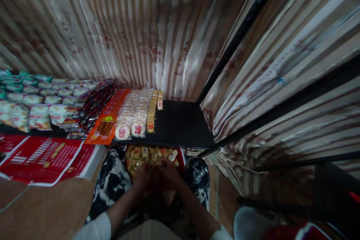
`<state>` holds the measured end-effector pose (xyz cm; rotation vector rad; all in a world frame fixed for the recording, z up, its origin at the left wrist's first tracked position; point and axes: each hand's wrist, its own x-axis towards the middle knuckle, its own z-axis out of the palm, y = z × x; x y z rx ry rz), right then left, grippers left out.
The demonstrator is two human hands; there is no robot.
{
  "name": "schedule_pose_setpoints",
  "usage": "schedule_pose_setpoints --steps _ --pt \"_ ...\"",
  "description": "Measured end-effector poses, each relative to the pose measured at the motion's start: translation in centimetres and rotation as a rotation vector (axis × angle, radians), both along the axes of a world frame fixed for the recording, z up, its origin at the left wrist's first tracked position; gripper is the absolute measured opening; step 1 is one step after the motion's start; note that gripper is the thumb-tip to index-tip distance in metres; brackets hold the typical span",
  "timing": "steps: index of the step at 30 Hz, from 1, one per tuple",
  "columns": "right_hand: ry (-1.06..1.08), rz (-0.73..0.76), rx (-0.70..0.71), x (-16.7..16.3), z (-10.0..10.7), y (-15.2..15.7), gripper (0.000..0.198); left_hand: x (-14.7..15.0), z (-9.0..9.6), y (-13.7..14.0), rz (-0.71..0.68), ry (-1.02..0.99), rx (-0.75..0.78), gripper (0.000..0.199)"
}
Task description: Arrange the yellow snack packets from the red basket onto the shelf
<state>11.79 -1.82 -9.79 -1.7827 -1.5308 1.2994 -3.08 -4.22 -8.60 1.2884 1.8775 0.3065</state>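
Note:
Between my knees sits a red container [183, 157] filled with gold-wrapped snack packets [144, 152]. Both my left hand [144, 175] and my right hand [168, 171] are close together at its near side, over the packets. Shadow and blur obscure the fingers, so whether they grip anything is not visible. Just beyond, on a black shelf [180, 125], stand rows of yellow-wrapped packets [151, 116] and round white crackers in clear wrap [137, 127].
Left along the shelf are an orange snack bag [108, 118], dark red packets [97, 101] and white puffy packets [39, 114]. A large red bag [47, 159] lies below the shelf. Black poles [242, 30] and striped sheeting [157, 33] enclose the back and right.

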Motion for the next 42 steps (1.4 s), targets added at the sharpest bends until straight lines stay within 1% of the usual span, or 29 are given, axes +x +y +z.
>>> schedule_pose_setpoints --steps 2,4,6,8,10,12,13,15,17,19,22,24,26,30,32,34,36,40,42 --pt "0.217 -0.151 -0.06 0.5 1.0 0.1 0.012 0.0 1.1 0.8 0.097 -0.065 0.057 0.025" --pt "0.447 -0.244 -0.107 0.8 2.0 0.0 0.021 0.2 2.2 1.6 0.201 -0.149 0.132 0.035" --pt "0.622 -0.289 -0.105 0.8 2.9 -0.1 0.028 0.7 3.4 2.4 0.267 -0.232 0.171 0.04" --pt "0.685 -0.307 -0.078 0.7 3.7 -0.2 0.032 1.2 4.8 3.2 0.28 -0.289 0.174 0.04" --pt "0.644 -0.281 -0.054 0.7 4.3 -0.1 0.033 1.6 6.1 3.7 0.25 -0.324 0.197 0.041" --pt "0.498 -0.229 -0.001 0.9 5.0 0.2 0.032 1.6 7.2 4.2 0.19 -0.338 0.247 0.043" --pt "0.382 -0.198 0.061 1.0 5.5 0.4 0.033 1.6 7.7 4.4 0.155 -0.338 0.275 0.044" --pt "0.121 -0.136 0.248 1.3 6.6 0.9 0.034 1.3 8.3 4.8 0.06 -0.326 0.321 0.047" --pt "-0.072 -0.057 0.416 1.5 7.9 1.4 0.034 1.2 8.7 5.3 -0.039 -0.294 0.362 0.05" --pt "-0.137 0.027 0.461 1.5 8.9 2.1 0.035 1.1 9.2 5.9 -0.119 -0.246 0.397 0.052" --pt "-0.142 0.101 0.438 1.4 9.7 3.2 0.034 1.5 10.0 7.1 -0.191 -0.207 0.417 0.053" --pt "-0.134 0.102 0.444 1.4 9.7 4.3 0.03 1.9 10.6 8.1 -0.183 -0.207 0.425 0.052" --pt "-0.109 0.06 0.458 1.5 9.4 5.6 0.027 2.5 10.9 9.1 -0.138 -0.217 0.464 0.051" --pt "0.029 -0.114 0.453 1.7 8.3 9.3 0.027 3.9 11.6 11.0 -0.023 -0.16 0.59 0.05" --pt "0.09 -0.183 0.437 1.8 7.6 11.6 0.027 4.8 11.7 12.0 -0.003 -0.112 0.602 0.047" --pt "0.091 -0.233 0.427 1.7 6.9 14.0 0.027 5.6 11.7 13.2 -0.003 -0.106 0.578 0.043" --pt "0.056 -0.268 0.418 1.6 6.3 16.3 0.027 6.4 11.3 14.6 0.012 -0.13 0.523 0.04" --pt "0.009 -0.318 0.394 0.8 5.6 20.2 0.03 7.2 10.2 17.6 0.058 -0.188 0.397 0.042" --pt "-0.014 -0.333 0.384 0.4 5.3 21.8 0.029 7.3 9.7 19.1 0.076 -0.226 0.363 0.043"
